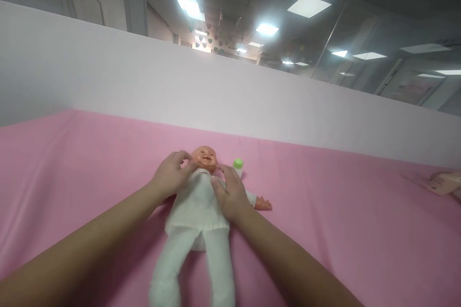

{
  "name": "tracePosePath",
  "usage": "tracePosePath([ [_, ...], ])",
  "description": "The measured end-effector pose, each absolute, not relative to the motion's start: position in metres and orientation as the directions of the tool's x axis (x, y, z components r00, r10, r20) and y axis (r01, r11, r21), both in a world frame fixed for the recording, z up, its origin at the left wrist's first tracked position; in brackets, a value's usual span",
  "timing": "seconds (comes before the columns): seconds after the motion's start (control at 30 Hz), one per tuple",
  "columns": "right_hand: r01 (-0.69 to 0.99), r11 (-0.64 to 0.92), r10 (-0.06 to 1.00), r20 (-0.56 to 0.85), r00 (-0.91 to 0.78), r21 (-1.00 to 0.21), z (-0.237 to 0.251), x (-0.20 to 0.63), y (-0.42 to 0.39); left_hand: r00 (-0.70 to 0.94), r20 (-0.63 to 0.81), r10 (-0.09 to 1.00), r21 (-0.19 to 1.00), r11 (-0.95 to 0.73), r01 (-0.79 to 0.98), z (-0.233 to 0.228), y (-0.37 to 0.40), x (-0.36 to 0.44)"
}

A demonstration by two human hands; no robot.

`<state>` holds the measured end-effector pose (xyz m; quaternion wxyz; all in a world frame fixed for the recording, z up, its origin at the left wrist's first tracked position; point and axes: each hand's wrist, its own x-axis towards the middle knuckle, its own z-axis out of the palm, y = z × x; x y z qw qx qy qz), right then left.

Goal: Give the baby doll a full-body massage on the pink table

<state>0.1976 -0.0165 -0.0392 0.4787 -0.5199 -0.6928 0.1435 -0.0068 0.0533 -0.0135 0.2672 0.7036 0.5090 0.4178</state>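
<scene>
A baby doll [197,201] in a white top and white trousers lies on its back on a pink cloth. Its head points away from me. My left hand [172,172] is at the doll's shoulder, fingers curved beside the head and thumb stretched to the neck. On the other side, my right hand [230,193] lies over the doll's shoulder and chest, with thumb and fingers apart and a fingertip near the neck. The doll's left forearm sticks out past my right wrist; its other arm is hidden. Just beyond my right hand is a small bottle with a green cap [238,164].
The pink cloth [317,196] covers the surface up to a low white wall [223,91]. At the far right edge lies a pale beige object [445,183], partly cut off. Beyond the wall are glass panels and ceiling lights.
</scene>
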Motion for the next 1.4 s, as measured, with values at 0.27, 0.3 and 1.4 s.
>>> tracePosePath([
  [0.27,-0.006,0.146,0.904,0.131,0.407,-0.989,-0.048,0.168,0.107,-0.138,0.167,0.976,0.985,-0.159,0.066,-0.035,0.129,0.059],
  [0.3,-0.064,0.152,0.914,0.116,0.389,-0.986,-0.054,0.165,0.113,-0.126,0.169,0.978,0.985,-0.162,0.059,-0.041,0.13,0.061],
  [1.4,-0.389,0.17,0.98,0.115,0.161,-0.906,-0.08,0.184,0.098,0.082,0.015,0.997,0.877,0.026,-0.48,-0.07,0.119,0.045],
])
